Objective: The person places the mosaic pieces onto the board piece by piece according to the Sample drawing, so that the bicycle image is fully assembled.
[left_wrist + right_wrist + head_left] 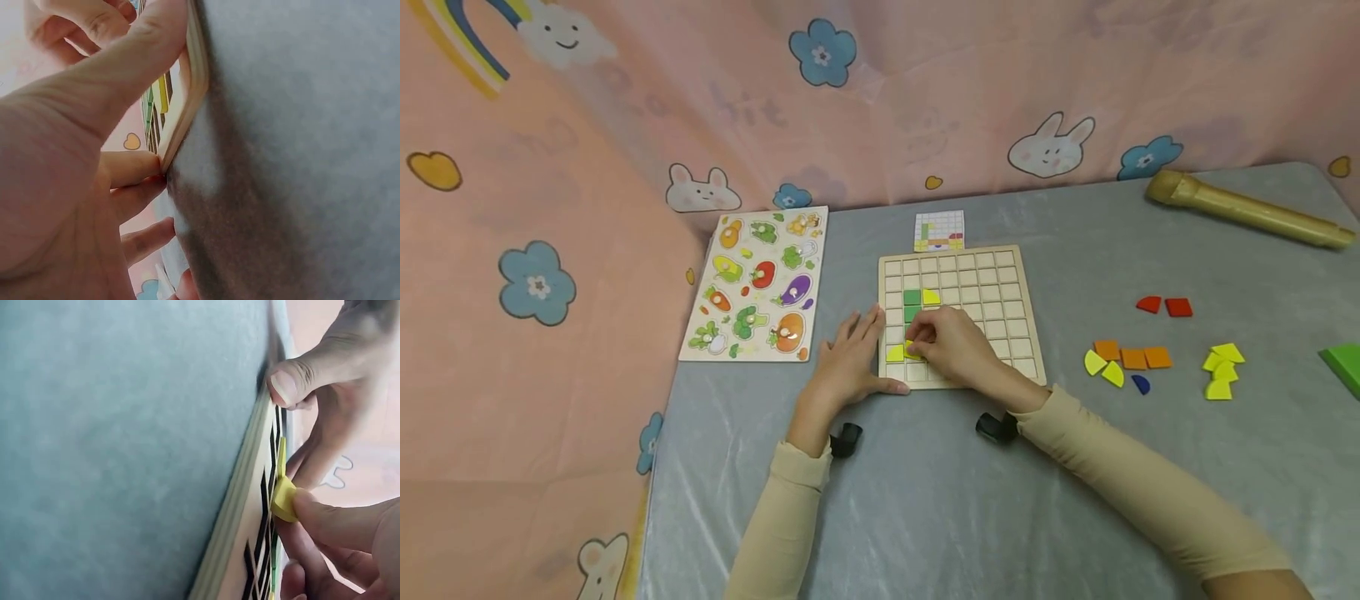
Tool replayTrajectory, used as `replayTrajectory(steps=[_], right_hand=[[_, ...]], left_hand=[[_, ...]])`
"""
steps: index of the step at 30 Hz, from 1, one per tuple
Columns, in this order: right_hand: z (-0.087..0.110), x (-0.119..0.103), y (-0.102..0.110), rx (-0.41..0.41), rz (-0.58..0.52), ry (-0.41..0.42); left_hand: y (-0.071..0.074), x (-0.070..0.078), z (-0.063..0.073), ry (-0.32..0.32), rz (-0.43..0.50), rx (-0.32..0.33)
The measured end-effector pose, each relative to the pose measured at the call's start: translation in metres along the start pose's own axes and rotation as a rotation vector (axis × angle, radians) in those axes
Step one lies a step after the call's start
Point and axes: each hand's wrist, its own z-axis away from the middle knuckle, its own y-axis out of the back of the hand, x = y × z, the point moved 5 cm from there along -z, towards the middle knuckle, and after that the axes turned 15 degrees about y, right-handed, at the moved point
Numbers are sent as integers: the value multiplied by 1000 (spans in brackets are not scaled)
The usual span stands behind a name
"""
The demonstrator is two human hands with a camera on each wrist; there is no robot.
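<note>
A wooden grid board [985, 377] lies on the table with green squares [912, 297], a yellow quarter-round piece [931, 297] and a yellow square [895, 353] in its cells. My right hand [958, 346] pinches another yellow piece [285, 500] between thumb and fingers, tilted over the cell beside the yellow square. Its exact outline is partly hidden by the fingertips. My left hand [847, 367] rests at the board's near left corner, fingers spread along the left edge and thumb at the front edge.
A pattern card [939, 231] lies behind the board, a vegetable puzzle [745, 283] to the left. Rightward are red pieces [1178, 307], orange pieces [1133, 359], a blue half-round piece [1141, 384], yellow pieces [1223, 371], a green block [1343, 367] and a brown stick-like object [1247, 208].
</note>
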Motion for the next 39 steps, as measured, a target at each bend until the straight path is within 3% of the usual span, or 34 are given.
replayTrajectory(steps=[12, 18, 25, 33, 39], right_hand=[[2, 7, 2, -41, 96, -70], [14, 7, 7, -91, 148, -117], [52, 17, 24, -65, 151, -145], [103, 42, 77, -11, 123, -206], [135, 60, 111, 85, 217, -254]], left_hand=[[-1, 2, -1, -5, 7, -8], [-1, 2, 0, -2, 16, -5], [-1, 0, 1, 4, 39, 2], [-2, 0, 2, 6, 49, -18], [0, 1, 4, 6, 54, -14]])
